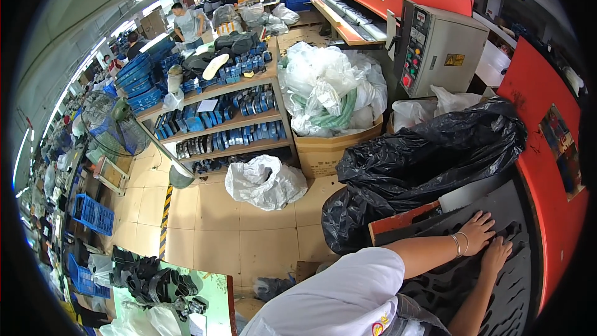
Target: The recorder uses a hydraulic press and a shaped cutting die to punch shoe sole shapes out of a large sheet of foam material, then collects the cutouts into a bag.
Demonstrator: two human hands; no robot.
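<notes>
A dark, black sheet (511, 208) with several curved cutouts lies in front of me at the right, beside the red machine panel. My left hand (476, 234) rests on it with the fingers spread, and bracelets circle that wrist. Close by, my right hand (495, 255) touches the same sheet, its fingertips apart near the cutouts. Neither hand visibly holds anything, though the fingertips are small and partly lost against the dark surface. A large black plastic bag (429, 162) gapes just beyond the sheet, next to a reddish-brown board edge (404, 219).
A red machine (547, 168) rises along the right, with a grey control box (444, 50) behind. Beyond are a carton (336, 149) heaped with clear bags, a white sack (264, 183), a shelf rack (224, 90), and a standing fan (115, 124). A green table (211, 292) stands lower left.
</notes>
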